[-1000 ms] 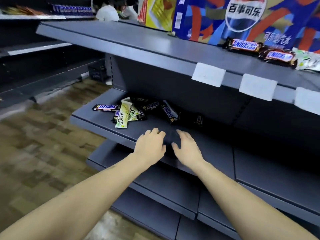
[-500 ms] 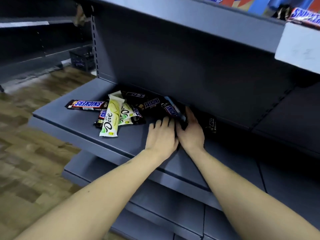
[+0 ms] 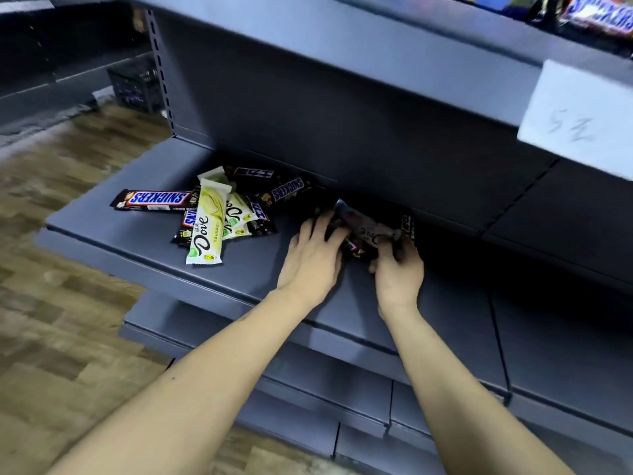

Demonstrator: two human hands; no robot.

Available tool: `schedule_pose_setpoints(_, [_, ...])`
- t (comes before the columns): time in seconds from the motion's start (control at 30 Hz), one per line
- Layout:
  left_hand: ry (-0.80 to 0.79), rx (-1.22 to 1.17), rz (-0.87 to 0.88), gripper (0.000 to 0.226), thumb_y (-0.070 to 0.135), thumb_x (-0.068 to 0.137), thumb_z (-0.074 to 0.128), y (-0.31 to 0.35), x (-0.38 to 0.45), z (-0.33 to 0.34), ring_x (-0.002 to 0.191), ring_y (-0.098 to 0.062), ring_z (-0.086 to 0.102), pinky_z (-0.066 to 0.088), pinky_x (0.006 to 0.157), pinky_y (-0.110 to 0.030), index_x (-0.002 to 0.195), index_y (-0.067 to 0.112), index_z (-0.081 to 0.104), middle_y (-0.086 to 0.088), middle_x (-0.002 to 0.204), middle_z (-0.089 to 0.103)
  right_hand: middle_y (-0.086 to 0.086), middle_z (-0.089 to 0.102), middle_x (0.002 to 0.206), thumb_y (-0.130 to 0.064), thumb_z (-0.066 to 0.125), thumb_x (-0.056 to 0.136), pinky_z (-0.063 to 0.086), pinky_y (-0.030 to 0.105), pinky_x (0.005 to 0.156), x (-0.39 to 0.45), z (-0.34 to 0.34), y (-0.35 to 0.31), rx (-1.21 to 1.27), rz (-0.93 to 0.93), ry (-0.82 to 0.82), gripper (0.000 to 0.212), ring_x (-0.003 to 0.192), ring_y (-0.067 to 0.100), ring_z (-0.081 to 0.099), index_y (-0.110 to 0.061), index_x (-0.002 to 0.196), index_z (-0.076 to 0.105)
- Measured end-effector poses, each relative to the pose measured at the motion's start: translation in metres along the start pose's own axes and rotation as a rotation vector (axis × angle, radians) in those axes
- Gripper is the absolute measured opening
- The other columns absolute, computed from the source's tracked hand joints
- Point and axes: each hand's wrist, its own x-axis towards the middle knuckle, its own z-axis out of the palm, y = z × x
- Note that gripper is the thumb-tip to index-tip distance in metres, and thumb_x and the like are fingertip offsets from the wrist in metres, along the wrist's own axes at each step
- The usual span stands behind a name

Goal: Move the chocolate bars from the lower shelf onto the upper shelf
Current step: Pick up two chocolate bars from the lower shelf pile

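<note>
1. Furthest left, a brown glossy-wrapped Snickers bar (image 3: 154, 200) is seen lying flat on the grey metal lower shelf (image 3: 113, 231), its long axis running left to right, well apart from both hands.
2. Just right of it, a heap of bars is found, topped by a pale green-and-white Dove bar (image 3: 208, 228) whose long axis runs from the shelf back towards the front edge; another dark Snickers bar (image 3: 286, 190) lies behind, angled up to the right.
3. The left hand (image 3: 313, 258) is laid palm down beside a small cluster of wrappers, its fingers spread and only lightly bent against the cluster's left end; a closed grip cannot be confirmed.
4. Between the hands, a grey foil-wrapped Dove bar (image 3: 368, 228) is held on top of darker bars, its long axis running from upper left down to lower right.
5. The right hand (image 3: 399, 272) is curled round the right end of that cluster, so its grip is judged closed on the bars.
6. The grey metal upper shelf (image 3: 411, 56) lies above and behind the hands; a lift up and outward past its front lip is judged necessary.
</note>
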Motion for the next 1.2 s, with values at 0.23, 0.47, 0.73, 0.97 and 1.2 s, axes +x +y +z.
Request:
schedule_pose_setpoints(0.23, [-0.033,-0.037,0.039,0.042,0.014,0.088,0.057,0.004,-0.013,-0.005,0.125,-0.033,0.037,0.041,0.100,-0.048,0.129,0.019,0.053,-0.008,0.129,0.051,0.001,0.063,0.070,-0.020,0.049,0.096,0.048,0.021,0.061,-0.034,-0.044,0.002,-0.019,0.064,0.001,0.031,0.058,0.007,0.057,-0.028,0.125,0.055])
schedule_pose_setpoints(0.47, [-0.005,-0.007,0.061,0.031,0.020,0.086,0.065,0.005,-0.018,-0.010,0.124,-0.034,0.039,0.037,0.103,-0.055,0.116,0.021,0.063,-0.008,0.125,0.055,0.004,0.069,0.077,-0.013,0.050,0.091,0.049,0.022,0.059,-0.048,-0.094,0.000,-0.158,0.108,-0.095,0.029,0.058,0.005,0.060,-0.031,0.113,0.058])
schedule_pose_setpoints(0.73, [-0.085,-0.042,0.064,0.028,0.040,0.093,0.047,0.012,-0.034,-0.019,0.109,-0.031,0.046,0.034,0.102,-0.049,0.110,0.028,0.065,0.000,0.107,0.060,-0.009,0.063,0.109,-0.024,0.075,0.076,0.052,0.018,0.074,-0.044,-0.122,0.003,-0.367,0.065,-0.146,0.038,0.092,0.004,0.063,-0.035,0.108,0.058])
schedule_pose_setpoints(0.97, [-0.149,-0.186,-0.060,0.030,0.042,0.091,0.058,0.012,-0.034,-0.037,0.096,-0.024,0.053,0.046,0.079,-0.039,0.116,0.025,0.055,-0.002,0.107,0.054,-0.006,0.063,0.084,-0.062,0.067,0.078,0.041,0.029,0.062,-0.052,-0.119,-0.011,-0.685,0.118,-0.077,0.054,0.076,0.017,0.058,-0.021,0.107,0.047])
schedule_pose_setpoints(1.2, [-0.279,-0.322,-0.096,0.018,0.040,0.089,0.062,-0.002,-0.034,-0.056,0.102,-0.016,0.048,0.047,0.082,-0.033,0.099,0.026,0.057,0.003,0.114,0.047,0.006,0.041,0.142,-0.007,0.050,0.088,0.045,0.040,0.091,-0.037,-0.107,-0.004,-0.913,-0.190,-0.276,0.053,0.128,0.030,0.037,-0.027,0.138,0.049])
